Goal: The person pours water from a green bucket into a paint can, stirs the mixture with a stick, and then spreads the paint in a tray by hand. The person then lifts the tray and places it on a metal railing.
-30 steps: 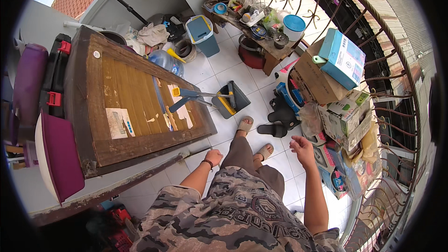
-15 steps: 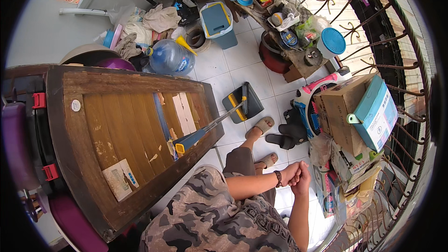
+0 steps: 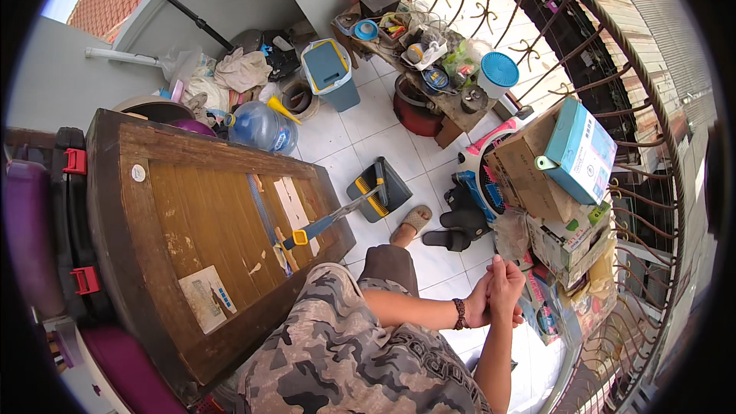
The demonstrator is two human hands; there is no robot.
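Note:
My two hands are clasped in front of me at the lower right, above the white tiles. My left hand [image 3: 477,305], with a braided dark bracelet at its wrist, is wrapped under the right; its fingertips show past the far side. My right hand [image 3: 505,285] lies over the left with its fingers pressed together. No tool shows in either hand. Apart from my hands, a long-handled dustpan [image 3: 397,193] with a yellow-bristled broom [image 3: 373,198] stands on the floor, their handles reaching toward the wooden cabinet [image 3: 172,215].
Stacked cardboard boxes [image 3: 529,176] stand at right against an iron railing [image 3: 665,138]. Black slippers [image 3: 462,224] lie near my foot. Farther off are a grey-blue bin [image 3: 333,84], a large water bottle [image 3: 264,129] and a cluttered low table [image 3: 464,119].
My view has shifted, and I stand a little farther forward. My clasped hands have changed grip slightly, with the right fingers more stretched over the left.

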